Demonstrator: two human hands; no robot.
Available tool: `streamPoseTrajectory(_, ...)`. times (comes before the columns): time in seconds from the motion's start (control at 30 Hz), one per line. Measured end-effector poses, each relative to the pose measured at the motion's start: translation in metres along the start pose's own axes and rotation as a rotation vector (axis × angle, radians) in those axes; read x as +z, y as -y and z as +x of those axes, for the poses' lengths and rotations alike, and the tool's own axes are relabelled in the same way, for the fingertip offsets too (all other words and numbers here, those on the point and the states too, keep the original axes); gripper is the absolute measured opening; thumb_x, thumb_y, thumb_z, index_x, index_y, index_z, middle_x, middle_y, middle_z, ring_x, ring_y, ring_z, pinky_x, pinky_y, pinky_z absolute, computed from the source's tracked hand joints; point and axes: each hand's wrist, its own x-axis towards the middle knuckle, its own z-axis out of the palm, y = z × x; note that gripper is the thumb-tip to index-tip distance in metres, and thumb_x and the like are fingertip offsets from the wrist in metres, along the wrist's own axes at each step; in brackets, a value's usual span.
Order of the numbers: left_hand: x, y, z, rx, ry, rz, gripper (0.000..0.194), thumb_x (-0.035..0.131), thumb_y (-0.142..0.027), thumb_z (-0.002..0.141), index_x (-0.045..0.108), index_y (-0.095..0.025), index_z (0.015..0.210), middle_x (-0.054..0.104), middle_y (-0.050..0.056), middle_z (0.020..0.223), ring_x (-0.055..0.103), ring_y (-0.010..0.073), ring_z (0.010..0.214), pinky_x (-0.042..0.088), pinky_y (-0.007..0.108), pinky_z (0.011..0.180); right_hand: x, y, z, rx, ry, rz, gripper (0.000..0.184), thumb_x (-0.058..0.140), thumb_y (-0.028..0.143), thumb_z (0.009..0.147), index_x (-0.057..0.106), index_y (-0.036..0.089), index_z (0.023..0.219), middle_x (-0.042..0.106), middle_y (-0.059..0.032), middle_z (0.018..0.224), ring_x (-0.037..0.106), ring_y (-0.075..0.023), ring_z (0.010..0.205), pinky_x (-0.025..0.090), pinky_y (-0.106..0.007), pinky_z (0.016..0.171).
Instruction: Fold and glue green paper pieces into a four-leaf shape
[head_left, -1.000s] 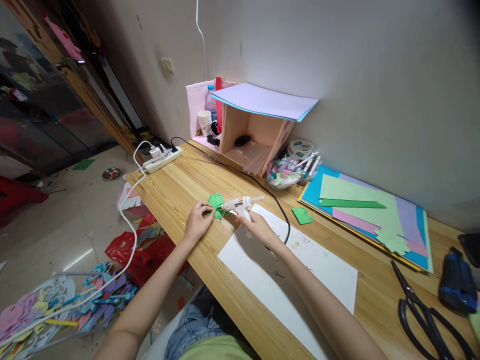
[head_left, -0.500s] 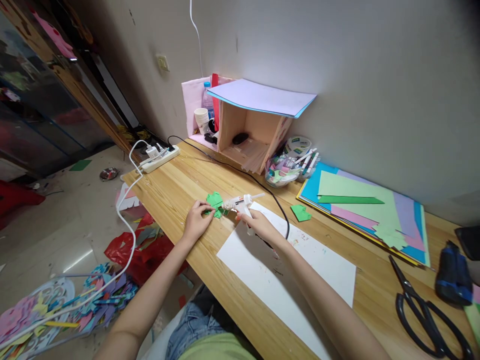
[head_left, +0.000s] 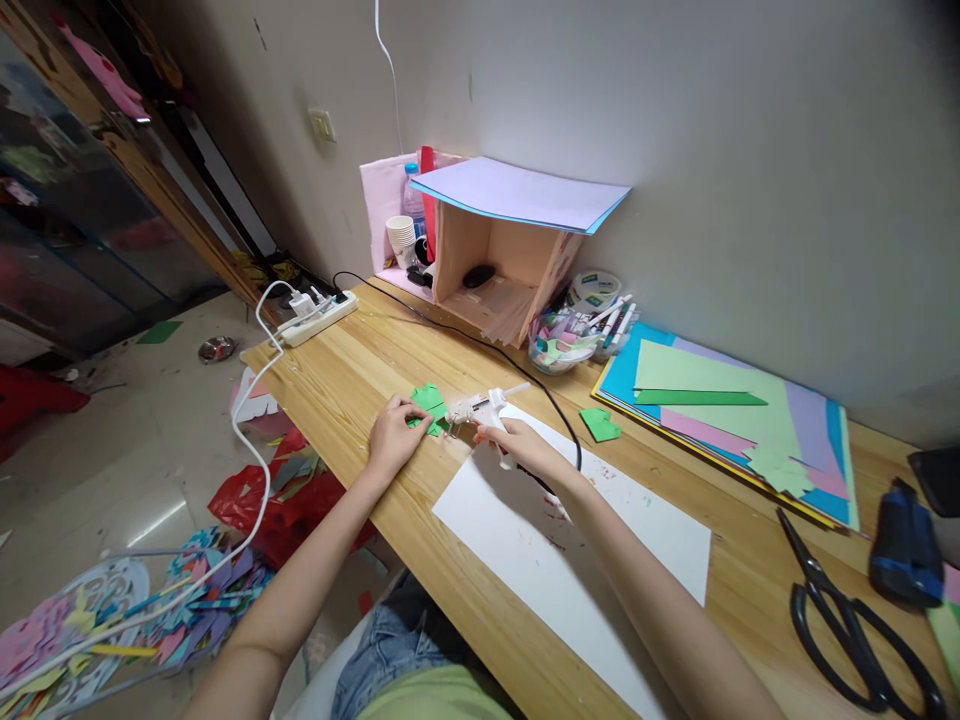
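My right hand (head_left: 516, 441) is closed round a white hot glue gun (head_left: 481, 405), whose nozzle points left at a green paper cut-out (head_left: 427, 405) on the wooden table (head_left: 360, 375). Beside it, my left hand (head_left: 397, 438) presses down on the cut-out's near edge with curled fingers. A black cord (head_left: 517, 365) runs from the gun back across the table. Under my right forearm lies a white sheet of paper (head_left: 600, 560). Another small green paper piece (head_left: 602, 426) rests to the right of the gun.
A white power strip (head_left: 319, 318) sits at the table's far left corner. An open wooden box (head_left: 499, 265) topped with paper sheets stands by the wall, beside a tub of markers (head_left: 574, 340). Coloured paper sheets (head_left: 731, 415), black scissors (head_left: 847, 625) and a blue-black tool (head_left: 904, 550) lie right. Paper scraps cover the floor.
The glue gun's nozzle has dipped slightly lower toward the green cut-out. Both hands stay in nearly the same place; the view has shifted a little.
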Motion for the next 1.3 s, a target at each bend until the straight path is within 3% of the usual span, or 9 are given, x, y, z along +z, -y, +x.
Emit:
streamPoseTrajectory(0.63,-0.001,-0.003,0.023,-0.121,0.120,0.121,0.013,0.067,-0.033,0.060,0.064,-0.021,0.055,0.058,0.003,0.074,0.053,0.0183,0.070,0.040,0.029,0.061,-0.022,-0.003,0.004,0.022,-0.132,0.063,0.036,0.043,0.044,0.075,0.065,0.015,0.078,0.049,-0.0002,0.063,0.044,-0.0129,0.058,0.032,-0.023,0.051)
streamPoseTrajectory(1.07,-0.003,0.000,0.031,-0.112,0.229,0.148,0.015,0.066,-0.032,0.059,0.063,-0.017,0.057,0.058,0.004,0.072,0.053,0.0169,0.072,0.039,0.026,0.065,-0.023,-0.006,0.008,-0.008,-0.220,0.099,0.034,0.046,0.041,0.073,0.065,0.013,0.073,0.046,-0.0002,0.058,0.042,-0.0118,0.055,0.031,-0.022,0.049)
streamPoseTrajectory(1.3,-0.003,0.002,0.027,-0.069,0.225,0.079,0.014,0.064,-0.031,0.064,0.066,-0.017,0.066,0.057,0.005,0.080,0.055,0.0174,0.074,0.043,0.029,0.069,-0.013,-0.010,0.009,-0.071,-0.299,0.098,0.040,0.046,0.048,0.076,0.063,0.013,0.084,0.053,-0.0014,0.065,0.047,-0.0132,0.058,0.034,-0.023,0.052)
